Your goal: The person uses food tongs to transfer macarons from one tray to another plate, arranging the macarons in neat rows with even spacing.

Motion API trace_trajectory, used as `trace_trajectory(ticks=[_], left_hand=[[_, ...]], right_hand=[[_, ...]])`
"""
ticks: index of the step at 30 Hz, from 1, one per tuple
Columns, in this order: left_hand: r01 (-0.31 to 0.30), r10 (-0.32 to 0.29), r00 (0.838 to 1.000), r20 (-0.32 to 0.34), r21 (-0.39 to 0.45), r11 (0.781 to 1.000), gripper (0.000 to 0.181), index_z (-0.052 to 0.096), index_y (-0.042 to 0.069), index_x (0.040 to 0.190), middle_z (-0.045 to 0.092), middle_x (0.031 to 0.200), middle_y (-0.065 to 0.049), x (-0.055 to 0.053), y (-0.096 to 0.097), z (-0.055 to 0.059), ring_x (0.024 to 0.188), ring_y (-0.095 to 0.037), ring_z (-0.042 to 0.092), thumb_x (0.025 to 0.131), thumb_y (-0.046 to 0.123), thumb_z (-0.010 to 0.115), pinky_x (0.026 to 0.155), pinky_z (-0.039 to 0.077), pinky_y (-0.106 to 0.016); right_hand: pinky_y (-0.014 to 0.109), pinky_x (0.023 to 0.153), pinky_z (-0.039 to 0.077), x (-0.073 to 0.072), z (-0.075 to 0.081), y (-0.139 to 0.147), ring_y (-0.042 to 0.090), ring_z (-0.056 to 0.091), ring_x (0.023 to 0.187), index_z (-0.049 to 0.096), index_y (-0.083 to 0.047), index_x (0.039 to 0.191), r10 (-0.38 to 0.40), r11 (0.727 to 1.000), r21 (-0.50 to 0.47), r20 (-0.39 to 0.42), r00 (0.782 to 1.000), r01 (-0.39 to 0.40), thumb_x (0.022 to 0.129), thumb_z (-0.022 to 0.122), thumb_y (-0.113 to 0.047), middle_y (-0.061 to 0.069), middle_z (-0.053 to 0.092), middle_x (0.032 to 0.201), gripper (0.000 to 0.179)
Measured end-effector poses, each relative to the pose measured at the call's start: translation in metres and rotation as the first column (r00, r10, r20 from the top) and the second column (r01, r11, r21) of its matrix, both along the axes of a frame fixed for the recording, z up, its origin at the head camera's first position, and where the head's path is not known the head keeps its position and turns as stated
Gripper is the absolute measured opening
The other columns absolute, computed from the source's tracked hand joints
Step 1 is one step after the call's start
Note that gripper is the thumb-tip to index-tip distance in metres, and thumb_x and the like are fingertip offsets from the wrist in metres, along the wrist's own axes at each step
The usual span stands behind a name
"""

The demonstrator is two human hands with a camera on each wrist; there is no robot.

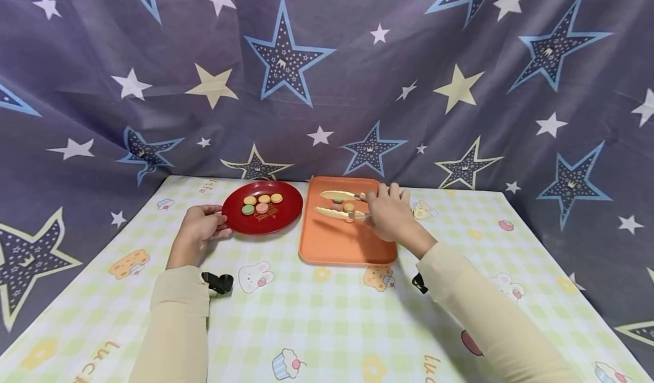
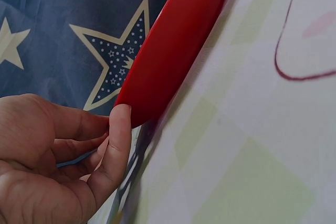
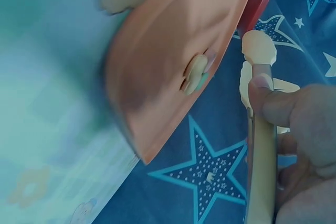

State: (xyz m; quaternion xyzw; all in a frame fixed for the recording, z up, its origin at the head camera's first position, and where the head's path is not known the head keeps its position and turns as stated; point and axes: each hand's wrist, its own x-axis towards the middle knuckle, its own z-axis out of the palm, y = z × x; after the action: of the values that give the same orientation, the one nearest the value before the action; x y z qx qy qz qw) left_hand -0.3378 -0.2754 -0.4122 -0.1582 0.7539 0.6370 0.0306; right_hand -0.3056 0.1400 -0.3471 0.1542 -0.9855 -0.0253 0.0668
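Observation:
My left hand pinches the left rim of a red plate; in the left wrist view the thumb and fingers meet at the plate's edge. Several macarons, yellow, green and pink, lie on that plate. With my right hand I hold cream-tipped tongs, their arms spread apart above an orange tray. Below the tongs, on the tray, lie several small macarons, green, pinkish and yellow, partly covered by the tongs. In the right wrist view the tongs have nothing between their tips.
The plate stands just left of the tray, near the back of the table. A checked tablecloth with printed bears and cupcakes covers the table. Behind it hangs a dark star-patterned curtain. Black wrist cameras sit under both sleeves.

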Motion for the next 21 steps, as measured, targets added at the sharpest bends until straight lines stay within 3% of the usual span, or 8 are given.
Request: trace_trajectory(ticks=[4,12,21], left_hand=[[-0.013,0.013,1.000,0.009,0.006,1.000,0.051,0.039,-0.001,0.154,0.051,0.127,-0.018,-0.001,0.002,-0.001,0.076,-0.010,0.067,0.104,-0.001,0.049,0.078,0.064,-0.030],[0.010,-0.010,1.000,0.009,0.015,1.000,0.051,0.037,-0.001,0.154,0.051,0.127,-0.018,-0.003,0.004,-0.003,0.077,-0.010,0.067,0.104,0.000,0.049,0.080,0.064,-0.031],[0.027,-0.027,1.000,0.004,-0.006,1.000,0.051,0.037,-0.002,0.153,0.052,0.125,-0.019,-0.001,0.001,-0.001,0.078,-0.011,0.067,0.104,-0.001,0.048,0.080,0.064,-0.032]], right_hand=[[0.046,0.077,0.027,0.004,-0.002,0.015,0.034,0.032,0.098,0.057,-0.009,0.120,-0.004,1.000,-0.019,-0.010,1.000,0.004,0.095,0.074,-0.036,0.012,0.043,0.104,0.041],[0.046,0.076,0.028,0.013,-0.009,0.042,0.034,0.033,0.095,0.058,-0.004,0.130,-0.023,1.000,0.002,-0.022,0.999,0.023,0.094,0.075,-0.037,0.015,0.045,0.105,0.052],[0.048,0.076,0.029,0.016,-0.015,0.054,0.035,0.034,0.094,0.058,-0.005,0.119,-0.017,1.000,0.005,-0.010,1.000,0.017,0.094,0.075,-0.037,0.014,0.046,0.102,0.044]])
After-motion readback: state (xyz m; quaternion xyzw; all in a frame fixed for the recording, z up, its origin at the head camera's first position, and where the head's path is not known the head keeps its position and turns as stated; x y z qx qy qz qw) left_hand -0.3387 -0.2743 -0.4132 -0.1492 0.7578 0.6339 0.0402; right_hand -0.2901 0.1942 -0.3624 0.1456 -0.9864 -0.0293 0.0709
